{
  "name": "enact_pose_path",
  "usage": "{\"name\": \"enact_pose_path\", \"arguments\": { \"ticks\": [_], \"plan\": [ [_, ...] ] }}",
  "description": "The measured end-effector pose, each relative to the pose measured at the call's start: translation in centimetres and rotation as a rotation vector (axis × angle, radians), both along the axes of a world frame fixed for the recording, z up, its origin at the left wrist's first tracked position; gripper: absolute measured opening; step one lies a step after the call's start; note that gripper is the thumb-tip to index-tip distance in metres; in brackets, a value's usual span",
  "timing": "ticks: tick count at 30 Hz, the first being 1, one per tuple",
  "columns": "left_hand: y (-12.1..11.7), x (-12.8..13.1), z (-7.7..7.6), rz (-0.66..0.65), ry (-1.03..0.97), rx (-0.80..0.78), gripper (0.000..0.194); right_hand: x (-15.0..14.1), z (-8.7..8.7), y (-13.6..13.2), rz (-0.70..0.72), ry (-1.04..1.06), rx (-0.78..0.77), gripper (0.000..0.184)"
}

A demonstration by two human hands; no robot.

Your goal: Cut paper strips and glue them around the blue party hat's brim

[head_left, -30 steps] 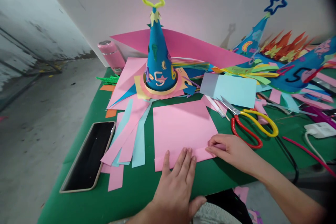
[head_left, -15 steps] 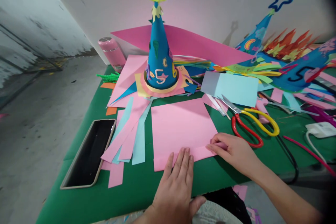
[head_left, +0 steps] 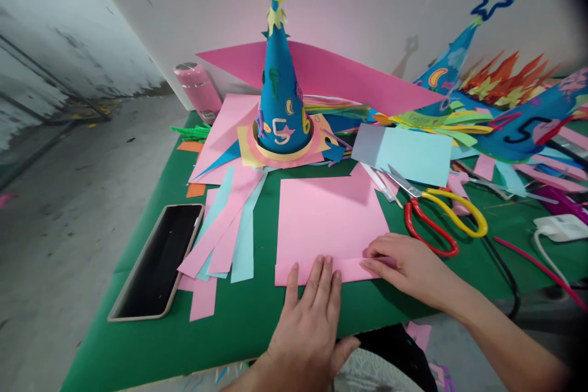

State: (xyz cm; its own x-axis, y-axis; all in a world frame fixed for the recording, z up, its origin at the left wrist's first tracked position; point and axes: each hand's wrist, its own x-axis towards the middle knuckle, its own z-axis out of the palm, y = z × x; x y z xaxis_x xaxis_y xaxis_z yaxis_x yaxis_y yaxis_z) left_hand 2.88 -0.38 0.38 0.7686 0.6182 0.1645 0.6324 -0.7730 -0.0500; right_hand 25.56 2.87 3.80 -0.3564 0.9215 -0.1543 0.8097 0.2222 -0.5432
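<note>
A sheet of pink paper [head_left: 328,214] lies flat on the green table, its near edge folded over into a narrow strip. My left hand [head_left: 307,318] rests on that fold with fingers stretched out and slightly spread. At the fold's right end, my right hand [head_left: 404,266] pinches the paper between thumb and fingers. Just beyond my right hand lie open scissors [head_left: 416,196] with one red and one yellow handle. Pink and light-blue paper strips [head_left: 229,226] are heaped left of the sheet.
Behind the sheet stands a decorated blue cone hat [head_left: 281,98]. A phone [head_left: 158,263] lies at the left, with a pink bottle [head_left: 198,92] farther back. Light-blue paper [head_left: 413,156], a white plug [head_left: 561,228] and more hats [head_left: 519,128] crowd the right side.
The pink sheet has turned slightly and shifted a little right, its near edge now more level. Both hands stay on the fold in nearly the same places.
</note>
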Motion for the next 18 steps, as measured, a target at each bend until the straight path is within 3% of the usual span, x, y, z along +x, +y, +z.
{"name": "enact_pose_path", "arguments": {
  "ticks": [14, 16, 18],
  "plan": [
    [-0.6, 0.2, -0.2, -0.004, 0.001, 0.03, 0.075, 0.1, -0.7, -0.3, -0.017, 0.031, 0.021, 0.023],
    [-0.7, 0.2, -0.3, 0.002, -0.004, 0.033, 0.076, -0.2, -0.9, -0.9, -0.052, -0.035, 0.145, 0.018],
    [-0.7, 0.2, -0.5, 0.0, -0.007, 0.04, 0.076, -0.7, -1.0, -2.0, -0.133, -0.125, 0.381, 0.014]
  ]
}}
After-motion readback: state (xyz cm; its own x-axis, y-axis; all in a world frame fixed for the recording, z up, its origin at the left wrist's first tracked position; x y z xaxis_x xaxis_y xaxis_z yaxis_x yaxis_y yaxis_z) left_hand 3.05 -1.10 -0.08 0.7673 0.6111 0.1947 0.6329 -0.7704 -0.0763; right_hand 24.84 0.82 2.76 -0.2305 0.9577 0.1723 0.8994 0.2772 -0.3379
